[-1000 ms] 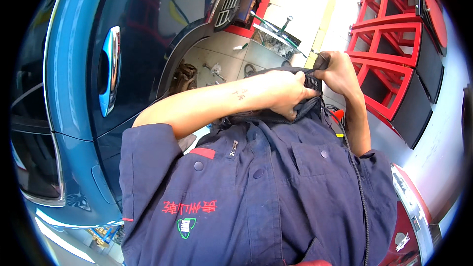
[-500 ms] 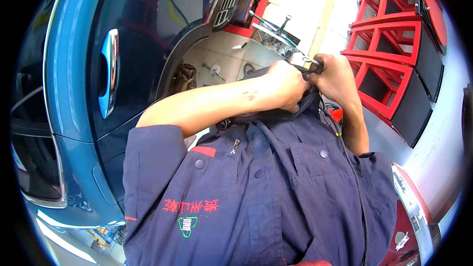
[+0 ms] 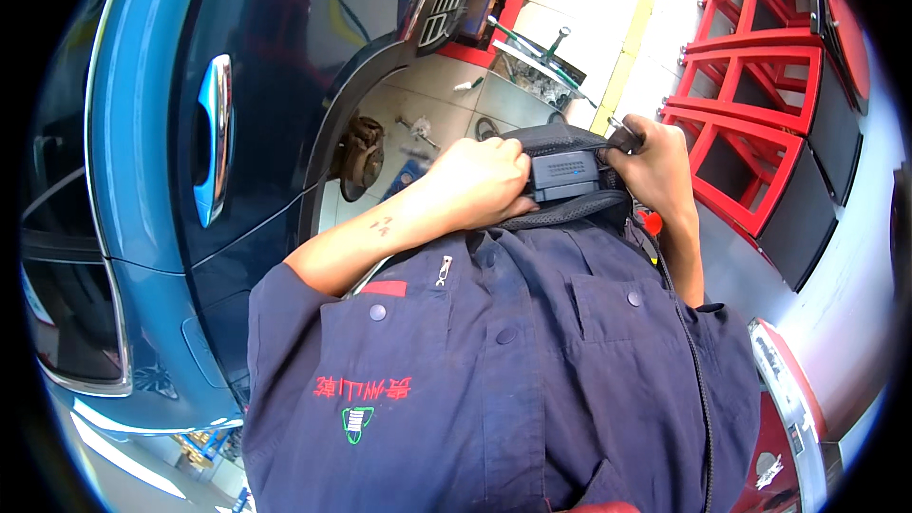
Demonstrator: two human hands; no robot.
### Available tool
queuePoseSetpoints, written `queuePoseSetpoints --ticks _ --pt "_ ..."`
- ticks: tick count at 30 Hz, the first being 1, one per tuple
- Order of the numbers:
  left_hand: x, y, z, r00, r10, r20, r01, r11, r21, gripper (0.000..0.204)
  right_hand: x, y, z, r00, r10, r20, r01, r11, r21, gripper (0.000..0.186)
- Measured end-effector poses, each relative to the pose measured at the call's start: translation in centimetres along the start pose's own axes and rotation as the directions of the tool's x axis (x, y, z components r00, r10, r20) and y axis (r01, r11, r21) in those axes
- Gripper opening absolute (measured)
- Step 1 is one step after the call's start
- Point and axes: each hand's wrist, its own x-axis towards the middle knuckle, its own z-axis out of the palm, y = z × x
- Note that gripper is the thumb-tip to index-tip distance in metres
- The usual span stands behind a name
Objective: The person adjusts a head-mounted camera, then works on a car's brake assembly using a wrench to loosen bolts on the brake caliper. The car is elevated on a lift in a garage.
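Observation:
At my waist a black mesh-edged bag [image 3: 546,141] is open, showing a dark grey box [image 3: 563,174] with a small blue light. My left hand [image 3: 480,180] has closed fingers gripping the bag's left side beside the box, its fingertips partly hidden. On the other side, my right hand [image 3: 654,163] pinches the bag's upper right corner, where a dark piece with a bit of metal shows between thumb and fingers. A black cord [image 3: 676,313] runs down from the bag over my dark blue work jacket.
A blue car [image 3: 152,180] stands close on my left, with a rusty hub part [image 3: 366,147] below it. Ahead lie hand tools [image 3: 541,57] on the tiled floor [image 3: 418,85]. Red-framed racks [image 3: 741,180] line the right; a red-and-white object [image 3: 774,465] stands behind at lower right.
My left hand has moved left, uncovering the grey box in the bag. My right hand stays at the bag's upper corner, shifted slightly.

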Motion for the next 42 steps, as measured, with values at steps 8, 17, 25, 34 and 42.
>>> queuePoseSetpoints --ticks 8,17,25,34,42 --pt "1.6 1.2 2.1 0.979 0.139 -0.147 -0.14 0.99 0.0 0.041 1.5 1.2 0.0 0.964 -0.195 0.183 0.237 0.94 -0.246 0.019" --pt "2.3 1.7 3.3 0.994 -0.028 -0.106 0.018 0.996 -0.089 0.039 4.2 -0.2 0.6 0.862 -0.308 0.404 0.4 0.901 -0.168 0.021" --pt "-1.3 2.0 1.5 0.922 -0.384 -0.055 0.311 0.816 -0.487 0.053 -1.4 -2.7 0.3 0.802 -0.572 0.172 0.584 0.811 -0.031 0.019" --pt "-2.3 -2.3 0.2 0.935 -0.354 -0.019 0.341 0.913 -0.225 0.049 -0.3 -3.0 1.3 0.782 -0.54 0.312 0.592 0.799 -0.099 0.017" --pt "-9.0 -4.2 2.8 0.929 -0.322 0.181 0.369 0.849 -0.379 0.048 2.5 -4.7 1.2 0.803 -0.297 0.517 0.429 0.89 -0.154 0.045"
